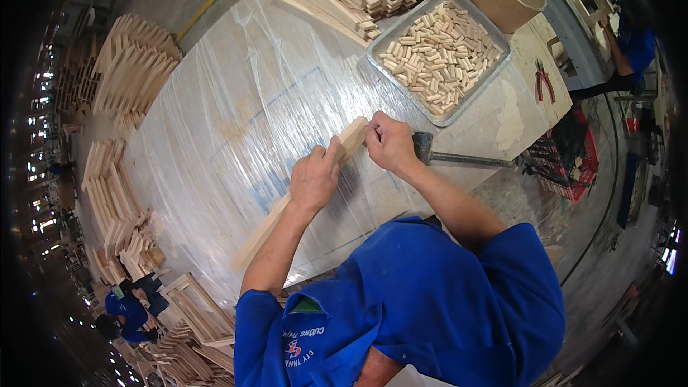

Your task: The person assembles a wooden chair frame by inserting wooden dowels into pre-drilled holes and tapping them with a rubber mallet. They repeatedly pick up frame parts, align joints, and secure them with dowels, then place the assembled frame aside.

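Plainly, in the head view, a metal tray (403, 92) is heaped with dowels (441, 57); beside it a bucket (498, 13) is seen, and dark items are held in a red basket (590, 165). A bar (351, 140) is held slantwise over the tabletop (201, 143), gripped by the closed left hand (314, 175). The right hand (389, 142) is curled closed at its far end; whether anything is pinched there cannot be told. Left of the bar, film-covered room is left to the tabletop's edge. One tray, one bucket, one hammer (462, 158) and one pair of pliers (544, 84) are counted; the dowels are too many.
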Motion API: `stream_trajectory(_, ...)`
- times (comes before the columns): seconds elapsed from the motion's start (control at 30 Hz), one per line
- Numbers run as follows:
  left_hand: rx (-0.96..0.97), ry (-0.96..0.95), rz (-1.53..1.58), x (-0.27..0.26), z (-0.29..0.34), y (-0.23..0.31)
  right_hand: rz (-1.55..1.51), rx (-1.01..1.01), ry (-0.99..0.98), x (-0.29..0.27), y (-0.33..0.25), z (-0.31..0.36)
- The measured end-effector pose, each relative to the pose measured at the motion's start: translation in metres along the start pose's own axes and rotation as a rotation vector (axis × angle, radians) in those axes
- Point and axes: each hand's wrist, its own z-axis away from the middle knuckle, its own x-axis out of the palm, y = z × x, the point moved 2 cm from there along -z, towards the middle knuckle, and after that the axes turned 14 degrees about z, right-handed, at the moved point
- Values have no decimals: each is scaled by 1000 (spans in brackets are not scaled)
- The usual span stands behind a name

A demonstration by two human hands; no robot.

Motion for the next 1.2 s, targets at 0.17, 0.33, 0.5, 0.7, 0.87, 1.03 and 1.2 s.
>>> stream_trajectory(0.17,-16,-36,3,25,12,1,-349,657,3,47,27,27)
stream_trajectory(0.33,-133,-156,110,37,27,-4,-458,838,-194,39,40,52)
stream_trajectory(0.5,-167,-162,321,51,64,0,717,-327,-322,-13,17,65)
stream_trajectory(0.7,-243,-1,462,70,102,15,769,-430,-324,-1,9,71)
stream_trajectory(0.87,-327,19,454,75,121,12,714,-254,-333,27,10,86)
stream_trajectory(1.03,-243,-62,226,34,109,-22,809,-230,-551,7,-41,69)
stream_trajectory(1.2,-4,-74,29,-22,77,-42,613,-612,-455,5,-82,39)
